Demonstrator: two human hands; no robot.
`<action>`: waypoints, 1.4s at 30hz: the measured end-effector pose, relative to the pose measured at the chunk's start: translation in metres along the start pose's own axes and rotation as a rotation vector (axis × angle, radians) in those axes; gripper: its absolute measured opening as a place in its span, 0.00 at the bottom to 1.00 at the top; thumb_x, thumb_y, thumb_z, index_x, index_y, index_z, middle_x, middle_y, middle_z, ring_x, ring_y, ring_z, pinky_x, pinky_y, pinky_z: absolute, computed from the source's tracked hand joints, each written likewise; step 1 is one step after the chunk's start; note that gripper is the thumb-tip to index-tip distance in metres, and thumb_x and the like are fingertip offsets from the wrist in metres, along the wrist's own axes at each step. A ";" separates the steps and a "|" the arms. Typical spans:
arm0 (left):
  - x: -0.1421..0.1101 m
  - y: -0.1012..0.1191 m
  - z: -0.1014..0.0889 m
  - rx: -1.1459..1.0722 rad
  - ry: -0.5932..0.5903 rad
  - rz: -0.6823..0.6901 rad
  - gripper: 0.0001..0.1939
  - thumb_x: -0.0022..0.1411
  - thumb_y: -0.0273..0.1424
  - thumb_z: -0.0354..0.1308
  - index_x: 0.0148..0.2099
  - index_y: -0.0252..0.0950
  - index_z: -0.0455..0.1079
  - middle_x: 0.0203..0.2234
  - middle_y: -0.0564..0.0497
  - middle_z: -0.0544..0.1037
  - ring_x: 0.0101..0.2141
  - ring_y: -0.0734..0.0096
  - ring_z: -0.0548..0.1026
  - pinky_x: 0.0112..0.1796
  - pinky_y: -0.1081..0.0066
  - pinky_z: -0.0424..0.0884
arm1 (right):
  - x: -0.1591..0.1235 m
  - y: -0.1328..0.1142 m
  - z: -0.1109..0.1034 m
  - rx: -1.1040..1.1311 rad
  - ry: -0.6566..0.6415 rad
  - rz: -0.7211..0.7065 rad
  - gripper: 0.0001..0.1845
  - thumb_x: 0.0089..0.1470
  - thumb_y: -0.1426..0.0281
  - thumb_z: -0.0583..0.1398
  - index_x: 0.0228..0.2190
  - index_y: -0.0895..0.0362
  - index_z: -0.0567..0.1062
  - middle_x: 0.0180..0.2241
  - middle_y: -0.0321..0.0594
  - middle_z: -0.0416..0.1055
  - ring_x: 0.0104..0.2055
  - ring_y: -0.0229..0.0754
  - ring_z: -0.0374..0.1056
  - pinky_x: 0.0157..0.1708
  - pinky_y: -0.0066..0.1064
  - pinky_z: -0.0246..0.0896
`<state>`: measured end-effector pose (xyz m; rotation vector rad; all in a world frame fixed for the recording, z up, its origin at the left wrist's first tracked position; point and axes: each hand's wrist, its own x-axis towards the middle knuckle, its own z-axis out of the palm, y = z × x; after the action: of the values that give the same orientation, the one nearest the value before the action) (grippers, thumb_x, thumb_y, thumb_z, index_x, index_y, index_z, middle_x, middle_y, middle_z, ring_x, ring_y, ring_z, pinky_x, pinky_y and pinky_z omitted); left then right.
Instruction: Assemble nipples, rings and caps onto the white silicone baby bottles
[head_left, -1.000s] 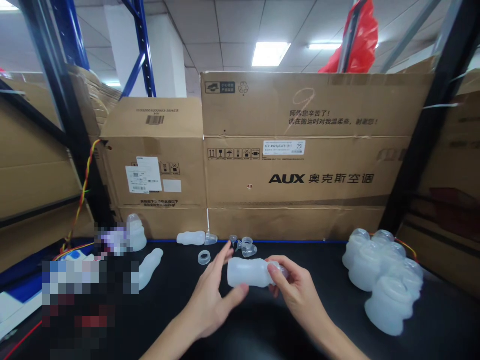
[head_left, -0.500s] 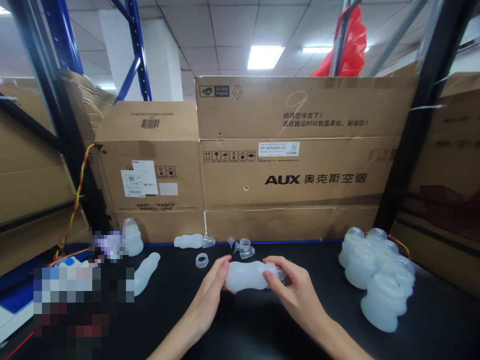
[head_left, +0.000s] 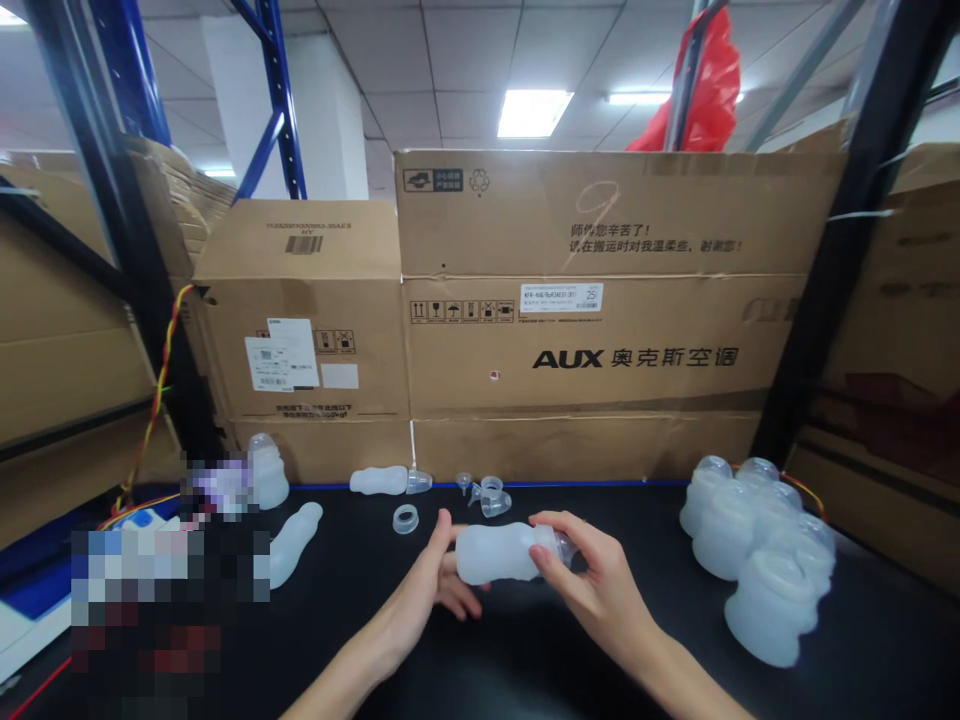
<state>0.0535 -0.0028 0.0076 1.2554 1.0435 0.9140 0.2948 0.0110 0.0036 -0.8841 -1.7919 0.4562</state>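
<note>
A frosted white baby bottle (head_left: 495,553) lies sideways in the air above the black tabletop, its clear cap pointing right. My right hand (head_left: 592,570) grips it around the collar and cap end. At the bottle's base, my left hand (head_left: 427,575) has its fingers spread and its thumb raised, beside or lightly touching the bottle; exact contact cannot be made out. Behind the bottle lie a clear cap (head_left: 496,502), a small teat (head_left: 463,482) and a loose collar ring (head_left: 406,519).
Several capped bottles (head_left: 772,600) stand grouped at the right. Another bottle (head_left: 381,480) lies by the cardboard wall (head_left: 480,440); a bottle without a cap (head_left: 294,545) lies at left, near an upright bottle (head_left: 268,475). Pixelated patches hide the far left. Black posts (head_left: 817,290) flank the table.
My left hand has loosened from the bottle's base, its fingers opening below and its thumb lifting away. My right hand keeps its grip; the bottle has barely moved.
</note>
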 end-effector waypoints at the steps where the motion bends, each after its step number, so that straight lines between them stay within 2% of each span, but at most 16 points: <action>1: -0.001 0.002 0.002 -0.032 -0.073 -0.070 0.52 0.62 0.69 0.31 0.57 0.29 0.69 0.28 0.43 0.81 0.25 0.65 0.78 0.28 0.68 0.71 | 0.000 0.000 0.000 0.002 -0.009 -0.018 0.18 0.64 0.54 0.63 0.46 0.54 0.79 0.38 0.40 0.78 0.35 0.41 0.70 0.36 0.30 0.64; 2: -0.002 0.003 0.004 -0.070 -0.124 -0.095 0.50 0.62 0.69 0.35 0.52 0.28 0.71 0.23 0.47 0.78 0.20 0.69 0.75 0.24 0.71 0.68 | 0.000 0.001 0.000 0.007 -0.014 -0.025 0.18 0.64 0.55 0.63 0.45 0.54 0.79 0.38 0.40 0.78 0.34 0.41 0.70 0.35 0.29 0.64; 4: -0.007 0.005 0.007 -0.107 -0.155 -0.014 0.38 0.63 0.63 0.52 0.48 0.29 0.73 0.24 0.50 0.76 0.21 0.72 0.75 0.26 0.72 0.71 | 0.000 0.002 -0.001 0.024 -0.017 0.002 0.18 0.63 0.54 0.63 0.43 0.55 0.80 0.35 0.39 0.77 0.32 0.40 0.69 0.33 0.29 0.62; 6: -0.011 0.004 0.007 0.018 -0.089 0.192 0.28 0.60 0.50 0.67 0.53 0.34 0.72 0.36 0.46 0.80 0.33 0.67 0.80 0.37 0.69 0.77 | 0.001 0.002 -0.002 0.044 -0.022 0.067 0.20 0.61 0.51 0.63 0.39 0.56 0.80 0.30 0.38 0.75 0.28 0.39 0.66 0.30 0.29 0.59; 7: -0.012 0.003 0.006 0.154 -0.035 0.313 0.27 0.59 0.43 0.70 0.57 0.37 0.72 0.44 0.44 0.81 0.41 0.63 0.81 0.44 0.66 0.78 | 0.001 0.001 -0.002 0.054 -0.025 0.107 0.21 0.61 0.50 0.63 0.37 0.57 0.80 0.28 0.37 0.74 0.27 0.39 0.64 0.29 0.29 0.58; 10: -0.013 -0.003 -0.001 0.634 0.154 0.781 0.28 0.63 0.28 0.65 0.64 0.44 0.68 0.58 0.43 0.76 0.55 0.57 0.77 0.55 0.59 0.76 | 0.002 -0.002 -0.001 0.106 -0.023 0.210 0.25 0.60 0.47 0.63 0.34 0.58 0.80 0.27 0.37 0.72 0.27 0.39 0.62 0.28 0.29 0.55; 13: -0.011 -0.006 -0.007 0.925 0.263 1.200 0.32 0.63 0.17 0.58 0.67 0.40 0.65 0.57 0.38 0.76 0.55 0.58 0.78 0.52 0.63 0.79 | 0.001 -0.008 0.003 0.216 -0.016 0.284 0.28 0.59 0.44 0.63 0.33 0.59 0.78 0.26 0.37 0.70 0.27 0.37 0.60 0.27 0.28 0.54; 17: -0.013 -0.002 -0.013 1.098 0.371 1.420 0.32 0.59 0.10 0.53 0.63 0.34 0.70 0.56 0.35 0.76 0.54 0.58 0.77 0.47 0.64 0.80 | 0.002 -0.016 0.008 0.363 -0.044 0.376 0.31 0.55 0.41 0.64 0.31 0.59 0.76 0.21 0.34 0.64 0.21 0.33 0.53 0.21 0.26 0.46; 21: -0.014 -0.002 -0.014 1.125 0.375 1.525 0.30 0.58 0.09 0.55 0.60 0.33 0.72 0.56 0.34 0.76 0.56 0.57 0.75 0.47 0.65 0.80 | 0.004 -0.019 0.009 0.451 -0.056 0.415 0.33 0.53 0.39 0.65 0.28 0.59 0.73 0.21 0.34 0.63 0.20 0.31 0.51 0.19 0.24 0.43; 24: -0.011 -0.005 -0.012 1.097 0.389 1.463 0.31 0.59 0.09 0.55 0.62 0.35 0.70 0.57 0.35 0.75 0.56 0.59 0.76 0.47 0.67 0.80 | 0.005 -0.020 0.007 0.487 -0.047 0.418 0.34 0.54 0.38 0.64 0.32 0.60 0.73 0.21 0.33 0.63 0.19 0.30 0.51 0.18 0.23 0.43; 28: -0.007 -0.006 -0.006 0.969 0.370 1.144 0.28 0.66 0.22 0.59 0.66 0.41 0.63 0.58 0.41 0.75 0.56 0.61 0.77 0.54 0.66 0.78 | 0.007 -0.023 0.004 0.560 -0.041 0.417 0.38 0.59 0.36 0.56 0.44 0.61 0.72 0.18 0.31 0.62 0.17 0.34 0.56 0.18 0.24 0.51; 31: -0.008 -0.006 0.000 0.952 0.289 0.901 0.27 0.65 0.28 0.61 0.64 0.46 0.60 0.54 0.47 0.78 0.52 0.61 0.79 0.52 0.62 0.78 | 0.005 -0.024 0.006 0.616 -0.049 0.424 0.38 0.62 0.39 0.56 0.50 0.62 0.71 0.19 0.31 0.65 0.19 0.35 0.60 0.19 0.24 0.56; 33: -0.010 -0.007 0.003 0.977 0.236 0.730 0.26 0.63 0.30 0.62 0.61 0.46 0.62 0.51 0.49 0.79 0.49 0.58 0.80 0.50 0.58 0.78 | 0.001 -0.021 0.010 0.658 -0.067 0.443 0.38 0.64 0.39 0.55 0.51 0.63 0.72 0.20 0.32 0.65 0.19 0.35 0.61 0.19 0.24 0.57; 37: -0.015 -0.007 0.011 0.993 0.108 0.483 0.26 0.57 0.32 0.66 0.57 0.44 0.68 0.51 0.47 0.80 0.51 0.50 0.77 0.54 0.48 0.72 | -0.006 -0.015 0.024 0.806 -0.138 0.475 0.37 0.65 0.42 0.56 0.48 0.66 0.76 0.18 0.34 0.66 0.19 0.36 0.62 0.19 0.26 0.61; 40: -0.018 -0.003 0.018 0.943 0.004 0.394 0.15 0.56 0.31 0.67 0.47 0.44 0.74 0.45 0.51 0.82 0.47 0.53 0.77 0.53 0.53 0.70 | -0.007 -0.015 0.031 0.950 -0.224 0.500 0.34 0.64 0.45 0.59 0.48 0.66 0.77 0.20 0.37 0.68 0.21 0.38 0.65 0.21 0.29 0.66; 42: -0.018 0.000 0.021 0.886 -0.030 0.352 0.13 0.55 0.31 0.69 0.44 0.45 0.76 0.44 0.54 0.82 0.47 0.55 0.77 0.53 0.56 0.69 | -0.003 -0.015 0.029 0.954 -0.226 0.543 0.32 0.63 0.47 0.61 0.51 0.64 0.75 0.23 0.38 0.70 0.23 0.39 0.67 0.23 0.30 0.67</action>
<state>0.0686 -0.0262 0.0098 2.2326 1.2789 0.6875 0.2631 0.0013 0.0001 -0.6090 -1.2392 1.6427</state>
